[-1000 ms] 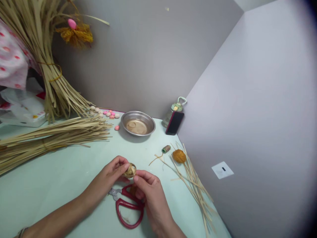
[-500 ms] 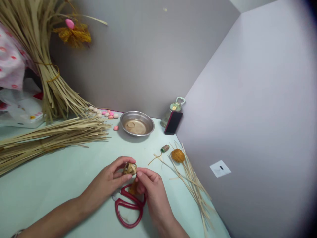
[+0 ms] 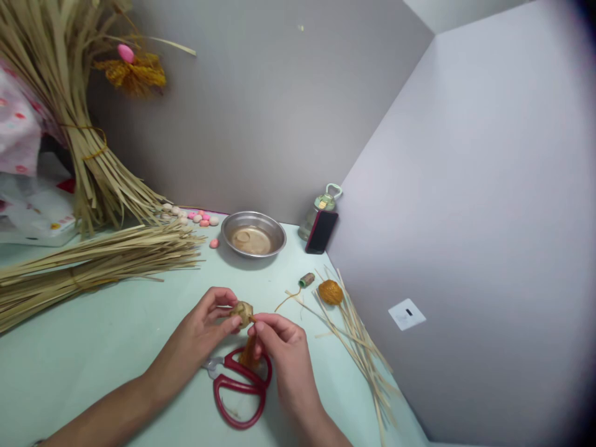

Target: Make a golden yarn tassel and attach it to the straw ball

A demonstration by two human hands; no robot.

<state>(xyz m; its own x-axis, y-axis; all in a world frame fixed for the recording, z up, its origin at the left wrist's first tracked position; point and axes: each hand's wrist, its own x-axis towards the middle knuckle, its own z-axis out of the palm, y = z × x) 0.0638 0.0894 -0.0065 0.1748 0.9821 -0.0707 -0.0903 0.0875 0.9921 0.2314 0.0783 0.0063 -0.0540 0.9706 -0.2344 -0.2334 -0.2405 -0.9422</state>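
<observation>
Between the fingertips and thumb of my left hand [image 3: 205, 326] is a small woven straw ball [image 3: 243, 314]. My right hand [image 3: 284, 347] is pinched at the ball's right side, on what looks like the brown cord of an orange-brown tassel [image 3: 249, 352]. The tassel hangs below the right fingers. Red-handled scissors [image 3: 239, 388] lie on the table under both hands, their blades pointing left and the tassel overlapping the upper handle.
Straw bundles [image 3: 93, 261] occupy the left side. A metal bowl [image 3: 254, 216] with liquid stands at the back, near several pink and white beads [image 3: 198, 218]. A phone [image 3: 322, 232] leans on a bottle [image 3: 310, 220]. A thread spool [image 3: 307, 280], yarn ball [image 3: 330, 292] and loose strips [image 3: 363, 338] lie right.
The straw ball has turned in my left fingers, and the left thumb has shifted onto its front. More of the scissors' metal shows. The whole view has shifted slightly.
</observation>
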